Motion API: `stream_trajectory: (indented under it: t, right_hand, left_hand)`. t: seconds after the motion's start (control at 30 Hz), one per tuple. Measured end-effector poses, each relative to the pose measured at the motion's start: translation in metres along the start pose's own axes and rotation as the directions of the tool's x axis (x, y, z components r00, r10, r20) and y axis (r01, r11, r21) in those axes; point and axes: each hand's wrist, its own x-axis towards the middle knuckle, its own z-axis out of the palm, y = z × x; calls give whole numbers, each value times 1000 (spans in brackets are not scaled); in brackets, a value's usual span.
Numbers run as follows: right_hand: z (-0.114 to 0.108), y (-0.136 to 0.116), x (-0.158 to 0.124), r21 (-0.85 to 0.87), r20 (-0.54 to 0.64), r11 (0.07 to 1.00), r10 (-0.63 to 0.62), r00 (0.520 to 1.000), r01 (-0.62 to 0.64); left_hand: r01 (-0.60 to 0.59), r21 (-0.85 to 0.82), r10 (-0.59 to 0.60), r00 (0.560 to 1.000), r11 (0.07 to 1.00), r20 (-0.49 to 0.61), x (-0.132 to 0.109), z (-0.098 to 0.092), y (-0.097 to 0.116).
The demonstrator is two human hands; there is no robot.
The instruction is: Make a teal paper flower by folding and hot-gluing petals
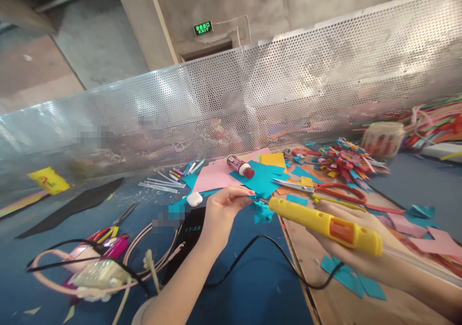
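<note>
My left hand (225, 207) pinches a small blue paper piece (254, 197) at the middle of the view. My right hand (342, 238) is wrapped round a yellow glue gun (317, 221), whose tip points left and meets or nearly meets that piece. Just below the tip is a crumpled blue paper cluster (264, 212). Behind the hands lie a blue sheet (265, 183), a pink sheet (212, 173) and a brown bottle with a red cap (240, 166) on its side. Orange-handled scissors (339, 191) rest behind the glue gun.
A black cable (260, 237) loops across the blue table (256, 286). At left lie tangled cords (139, 238), scissors (126, 216) and a dark phone (191, 233). A colourful paper bundle (348, 164) and a jar (383, 139) stand back right, before a perforated metal screen (306, 75).
</note>
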Motion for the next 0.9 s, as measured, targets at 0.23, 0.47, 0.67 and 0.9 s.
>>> stream_trajectory:
  t: [0.23, 0.47, 0.67, 0.9]
  right_hand:
    - [1, -1, -6, -2, 106, 1000, 3, 994, -3]
    - [12, 2, -10, -103, 68, 993, 60, 996, -53]
    - [-4, 2, 9, 46, 201, 813, 562, 802, -581]
    - [1, 47, 6, -29, 440, 763, 590, 677, -646]
  left_hand:
    - [-71, 170, 80, 996, 983, -44, -1, 0, -1]
    - [-102, 296, 122, 991, 950, -50, -2, 1, 2]
    - [-46, 159, 85, 965, 986, -248, 2, -3, 4]
    - [-36, -16, 26, 906, 999, -423, 12, -16, 3]
